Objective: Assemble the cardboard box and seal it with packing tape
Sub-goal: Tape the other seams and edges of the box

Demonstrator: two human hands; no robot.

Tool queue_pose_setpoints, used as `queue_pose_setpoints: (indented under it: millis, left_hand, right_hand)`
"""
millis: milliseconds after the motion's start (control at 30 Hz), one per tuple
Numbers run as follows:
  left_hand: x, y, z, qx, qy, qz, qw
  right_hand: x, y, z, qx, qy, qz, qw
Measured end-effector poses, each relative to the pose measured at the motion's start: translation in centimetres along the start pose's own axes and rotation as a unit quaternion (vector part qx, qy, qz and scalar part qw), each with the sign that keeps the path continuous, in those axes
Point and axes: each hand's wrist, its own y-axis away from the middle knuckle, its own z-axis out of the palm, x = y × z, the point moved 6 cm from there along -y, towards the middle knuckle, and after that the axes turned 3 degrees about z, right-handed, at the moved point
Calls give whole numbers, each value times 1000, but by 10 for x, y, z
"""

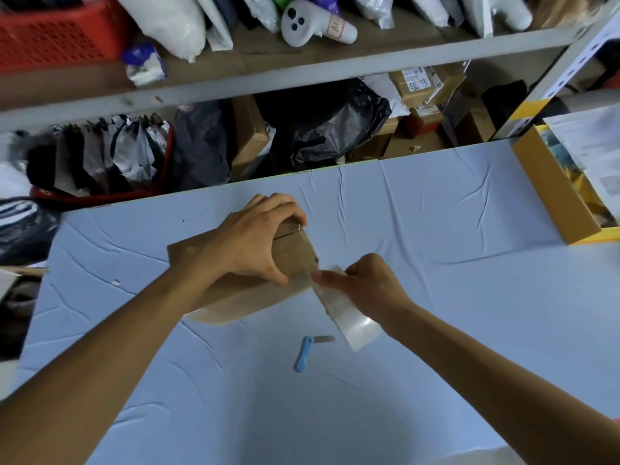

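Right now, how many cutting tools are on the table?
1: a blue-handled folding knife lies on the table, beside the loose end of the tape strip. Another could hide under the cardboard box.

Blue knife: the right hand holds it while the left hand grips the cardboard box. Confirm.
Not quite. The head view shows the blue knife lying on the table; the right hand holds a strip of clear tape. The left hand does grip the cardboard box.
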Motion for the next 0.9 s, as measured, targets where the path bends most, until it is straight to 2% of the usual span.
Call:
queue_pose_setpoints:
  millis: [100, 167, 267, 367, 600, 700, 800, 900]
  left_hand:
    - [-2, -1, 4, -2, 6, 7, 1000]
    - [1, -4, 6, -16, 5, 28, 999]
    - [-3, -6, 2, 0, 44, 41, 998]
    - [-7, -5, 1, 4, 78, 48, 996]
    - [-7, -7, 3, -19, 35, 48, 998]
    - [-7, -6, 3, -14, 42, 53, 998]
    - [-8, -5, 5, -17, 101, 47, 994]
    - [-3, -10, 4, 29, 137, 48, 989]
  right_hand:
    - [14, -5, 1, -5, 50, 41, 998]
    - [21, -4, 3, -9, 38, 47, 998]
    - [18, -1, 1, 17, -17, 19, 1000]
    - [16, 5, -3, 11, -67, -7, 998]
    - [23, 5, -9, 10, -115, -52, 992]
    - [23, 4, -11, 16, -117, -63, 991]
    - [27, 1, -10, 34, -88, -77, 993]
    - [35, -2, -3, 28, -78, -59, 995]
